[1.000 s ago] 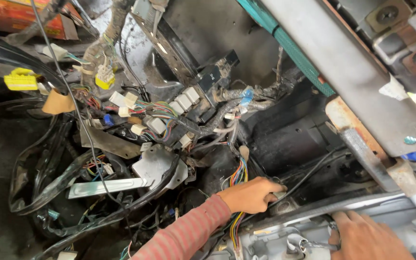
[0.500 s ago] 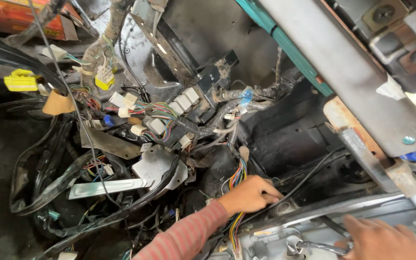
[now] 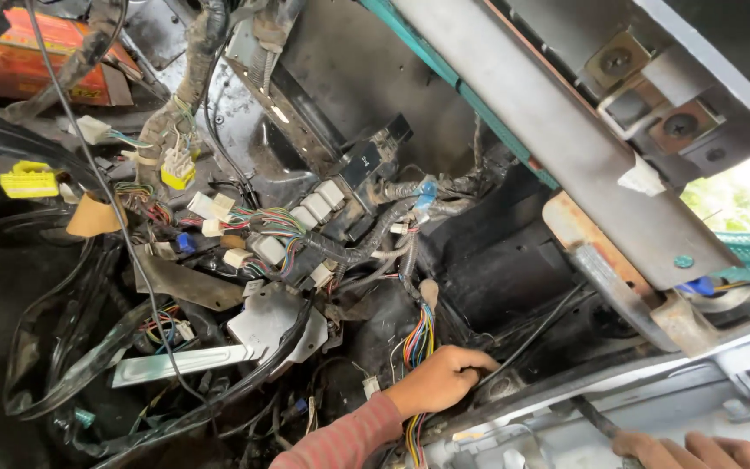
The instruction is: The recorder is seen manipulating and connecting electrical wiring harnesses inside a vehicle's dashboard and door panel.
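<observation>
My left hand (image 3: 440, 380), in a red striped sleeve, reaches into the stripped dashboard cavity. Its fingers curl around a thin black cable (image 3: 538, 328) that runs up to the right. A bundle of multicoloured wires (image 3: 418, 339) passes just left of the hand and under the wrist. My right hand (image 3: 687, 452) shows only partly at the bottom edge, on the grey metal frame (image 3: 740, 382). It grips a dark rod (image 3: 592, 417) that slants up to the left.
Tangled looms with white connectors (image 3: 314, 207) and yellow plugs (image 3: 29, 181) fill the middle and left. A grey crossbeam (image 3: 549, 130) slants across the top right. A bare metal bracket (image 3: 271, 326) and a silver strip (image 3: 180, 365) lie lower left. An orange box (image 3: 45, 52) sits top left.
My right hand has slid down and right, to the bottom edge of view. My left hand has stayed by the coloured wire bundle, shifting only slightly.
</observation>
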